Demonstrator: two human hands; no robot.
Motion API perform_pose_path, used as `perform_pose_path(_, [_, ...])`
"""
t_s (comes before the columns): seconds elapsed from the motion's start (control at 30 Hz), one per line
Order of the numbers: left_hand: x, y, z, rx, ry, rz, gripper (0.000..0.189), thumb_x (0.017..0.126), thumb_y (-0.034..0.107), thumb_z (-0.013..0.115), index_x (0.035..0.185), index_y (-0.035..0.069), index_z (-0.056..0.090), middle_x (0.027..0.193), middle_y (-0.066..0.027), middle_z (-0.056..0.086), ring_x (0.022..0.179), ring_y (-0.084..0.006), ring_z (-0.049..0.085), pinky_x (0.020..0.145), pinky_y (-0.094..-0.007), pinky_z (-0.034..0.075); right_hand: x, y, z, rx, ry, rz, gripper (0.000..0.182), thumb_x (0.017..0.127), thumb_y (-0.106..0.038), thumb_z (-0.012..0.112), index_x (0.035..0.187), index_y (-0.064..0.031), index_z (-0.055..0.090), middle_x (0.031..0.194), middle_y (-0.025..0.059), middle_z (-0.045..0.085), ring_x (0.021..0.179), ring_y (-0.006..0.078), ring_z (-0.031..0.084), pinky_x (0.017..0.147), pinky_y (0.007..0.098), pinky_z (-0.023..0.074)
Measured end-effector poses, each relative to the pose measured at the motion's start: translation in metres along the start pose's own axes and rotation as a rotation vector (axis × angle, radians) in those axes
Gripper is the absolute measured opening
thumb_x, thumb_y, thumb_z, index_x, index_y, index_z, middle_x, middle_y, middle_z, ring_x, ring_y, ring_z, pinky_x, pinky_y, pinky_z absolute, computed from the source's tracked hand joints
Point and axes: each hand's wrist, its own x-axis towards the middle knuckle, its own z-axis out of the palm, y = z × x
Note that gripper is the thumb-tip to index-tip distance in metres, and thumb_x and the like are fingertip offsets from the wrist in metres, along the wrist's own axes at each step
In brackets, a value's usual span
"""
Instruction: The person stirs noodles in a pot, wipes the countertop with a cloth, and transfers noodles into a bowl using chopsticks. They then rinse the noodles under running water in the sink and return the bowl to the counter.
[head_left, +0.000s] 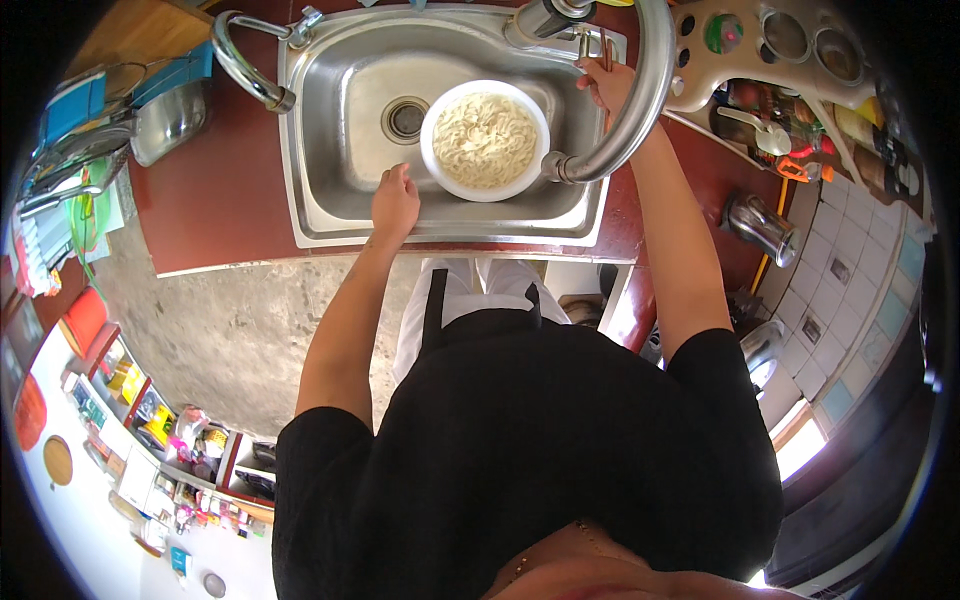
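A white bowl (427, 154) full of pale noodles (486, 141) stands in the stainless steel sink (322, 195), right of the drain (406, 120). My left hand (396, 206) hovers over the sink's front edge, left of the bowl and apart from it. Its fingers are loosely bent, with nothing seen in them. At the back right of the sink, my right hand (607, 84) holds thin brown sticks, apparently chopsticks (606, 49). Its fingertips are close to the base of a large curved faucet (652, 90), whose spout reaches over the bowl's right rim.
A second chrome faucet (238, 71) arches over the red countertop (217, 202) at the left. Beyond it sit a metal pot (171, 124) and a dish rack. On the right are a beige rack (731, 71) with utensils and a steel cup (761, 229) lying on its side.
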Motion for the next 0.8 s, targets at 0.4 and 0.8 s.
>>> perform_pose_path(0.4, [-0.035, -0.020, -0.018, 0.249, 0.296, 0.159, 0.031, 0.083, 0.011, 0.059, 0.114, 0.006, 0.059, 0.110, -0.0119, 0.059, 0.099, -0.0310, 0.059, 0.086, -0.0434, 0.047, -0.022, 0.001, 0.028, 0.441, 0.028, 0.121, 0.043, 0.098, -0.038, 0.047, 0.090, -0.0014, 0.068, 0.075, 0.0078, 0.067, 0.055, 0.0107, 0.052, 0.053, 0.0241, 0.0409])
perform_pose_path(0.8, [-0.037, -0.008, -0.011, 0.452, 0.254, 0.062, 0.019, 0.082, 0.019, 0.058, 0.095, 0.010, 0.067, 0.095, -0.0069, 0.063, 0.090, -0.0265, 0.060, 0.080, -0.0415, 0.045, -0.137, 0.090, 0.065, 0.230, 0.151, 0.058, 0.022, 0.093, -0.012, 0.060, 0.103, 0.0066, 0.066, 0.094, 0.0101, 0.070, 0.085, 0.0154, 0.067, 0.077, 0.0263, 0.0556])
